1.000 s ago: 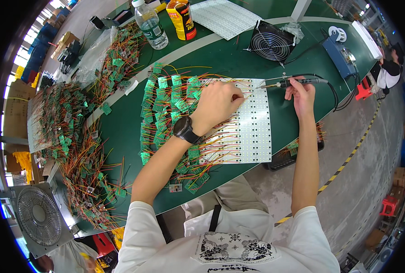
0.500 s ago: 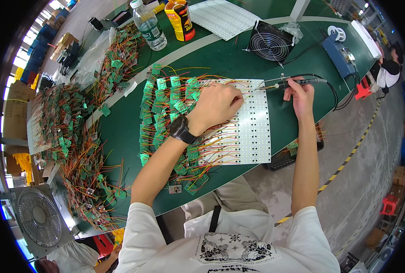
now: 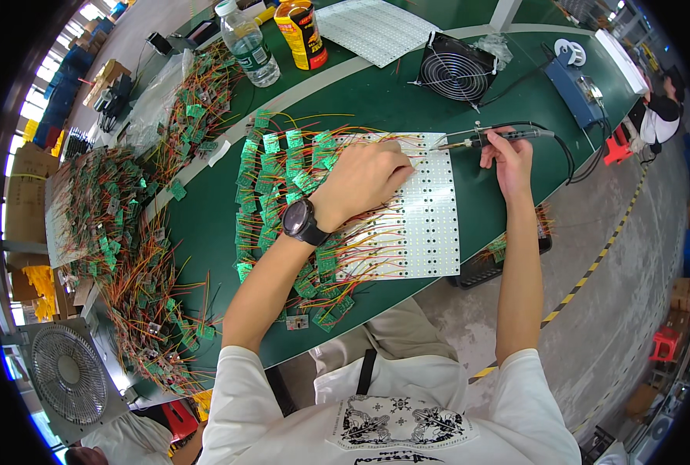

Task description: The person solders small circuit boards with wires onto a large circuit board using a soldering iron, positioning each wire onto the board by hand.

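Observation:
A white LED panel (image 3: 438, 232), dotted with rows of small lights, lies on the green table. Red and yellow wires run across its left part to several small green circuit boards (image 3: 270, 174) beside it. My left hand (image 3: 367, 180), a dark watch on its wrist, rests over the panel's upper part, fingers pinched on a thin wire; the fingertips are partly hidden. In my right hand (image 3: 511, 164) is a soldering iron with a thin feed tube (image 3: 477, 139), held level like a pen. Its tip points left to the panel's upper right, close to the left fingertips; contact cannot be told.
Wired boards pile up (image 3: 120, 225) at the left. Farther back are a water bottle (image 3: 250, 50), a drink bottle (image 3: 301, 35), another white panel (image 3: 380, 29), a small black fan (image 3: 457, 70) and a blue soldering unit (image 3: 574, 93), its cable running to the iron.
The whole view has shifted slightly. Both hands keep nearly the same pose over the panel, with the soldering iron still in my right hand.

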The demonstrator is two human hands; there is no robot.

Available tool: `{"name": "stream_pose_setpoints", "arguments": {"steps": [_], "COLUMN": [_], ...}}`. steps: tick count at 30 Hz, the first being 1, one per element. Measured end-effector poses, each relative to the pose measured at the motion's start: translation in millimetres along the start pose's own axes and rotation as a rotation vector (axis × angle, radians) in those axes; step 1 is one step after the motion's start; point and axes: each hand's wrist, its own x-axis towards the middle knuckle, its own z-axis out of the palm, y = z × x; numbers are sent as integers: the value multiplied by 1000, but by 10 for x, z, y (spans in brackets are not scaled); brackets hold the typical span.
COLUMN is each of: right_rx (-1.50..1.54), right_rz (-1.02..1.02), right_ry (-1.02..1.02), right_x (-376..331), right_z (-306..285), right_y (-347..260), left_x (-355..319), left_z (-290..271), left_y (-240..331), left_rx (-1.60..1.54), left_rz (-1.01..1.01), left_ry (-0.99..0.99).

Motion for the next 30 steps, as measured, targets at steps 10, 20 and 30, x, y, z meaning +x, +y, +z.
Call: {"name": "stream_pose_setpoints", "arguments": {"steps": [10, 20, 30], "right_rx": [-5, -79, -132], "right_rz": [-3, -54, 44], "right_ry": [12, 35, 47], "right_x": [0, -31, -245], "right_z": [-1, 15, 40], "right_y": [-1, 9, -32], "left_x": [31, 34, 23], "left_z": [98, 158, 179], "left_y": [100, 53, 35], "left_rx": [24, 2, -25], "left_rz": [-109, -121, -161], "left_ry": [137, 154, 173]}}
